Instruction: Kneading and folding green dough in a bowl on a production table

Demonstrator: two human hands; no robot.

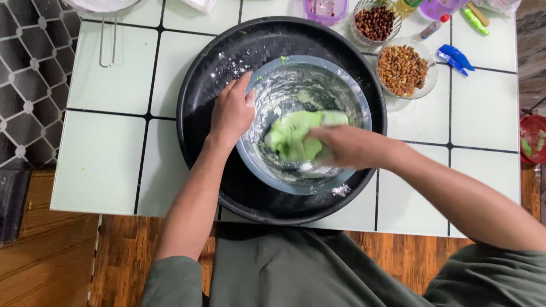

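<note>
— Green dough (pixel 296 136) sat low in the metal bowl (pixel 352 96), slightly toward the near wall. Where were the hands?

— The right hand (pixel 344 146) was down inside the bowl, fingers curled into the dough's right side and closed around a lump of it. Motion blurred that hand, so I judged it was pressing or kneading.

— And the other one?

— The left hand (pixel 232 111) gripped the bowl's left rim, thumb hooked over the edge to the inside and fingers wrapped around the outside. It looked like a bracing hold, keeping the bowl from sliding while the other hand worked.

— What was underneath?

— The bowl stood inside a wide black round tray (pixel 196 131), probably there to catch spills; white flour dusted the tray's upper left and the bowl's walls. The tray rested on a white tiled counter (pixel 108 165).

— Anything nearby?

— Two glass dishes at the far right, well apart from the hands: one of dark reddish beans (pixel 374 23), one of light brown nuts (pixel 402 69). A purple container (pixel 325 9) sat at the far edge.
</note>
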